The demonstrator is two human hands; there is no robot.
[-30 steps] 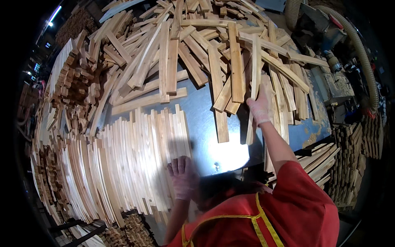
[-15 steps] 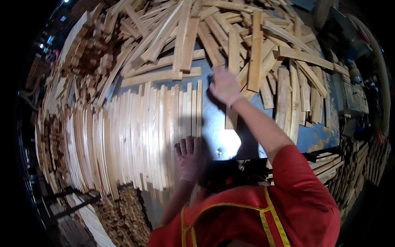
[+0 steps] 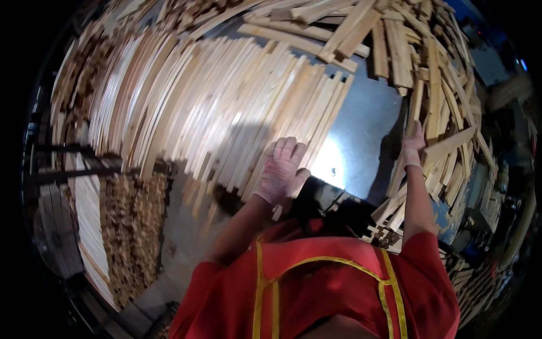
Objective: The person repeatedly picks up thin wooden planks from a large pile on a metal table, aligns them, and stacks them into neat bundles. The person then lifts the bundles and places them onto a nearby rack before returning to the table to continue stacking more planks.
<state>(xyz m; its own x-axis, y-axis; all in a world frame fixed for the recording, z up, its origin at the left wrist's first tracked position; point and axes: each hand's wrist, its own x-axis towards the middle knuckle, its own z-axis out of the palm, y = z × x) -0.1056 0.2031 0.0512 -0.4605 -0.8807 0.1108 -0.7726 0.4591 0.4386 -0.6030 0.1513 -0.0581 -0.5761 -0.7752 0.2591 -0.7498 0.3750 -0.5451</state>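
Observation:
Both my hands wear pale knitted gloves. My left hand [image 3: 280, 169] lies flat over the near ends of a row of light wooden strips [image 3: 226, 107], its fingers stretched out and thumb apart. Those strips lie side by side across the metal table [image 3: 367, 113]. To the right, my right hand [image 3: 414, 146] is closed around a single wooden strip [image 3: 416, 106] at the edge of a loose pile. Part of that strip is hidden by the hand, and its lower end is hard to separate from the wood around it.
A jumbled heap of wooden boards [image 3: 398, 53] covers the far and right side of the table. Stacked wood [image 3: 135, 237] stands low at the left beside a dark metal bar [image 3: 79, 174]. Machinery with a ribbed hose [image 3: 505, 93] is at the far right.
The view has swung, so the row appears tilted. My right hand has moved from the boards at the table's middle to the pile's edge on the right. My left hand stays at the row's near ends.

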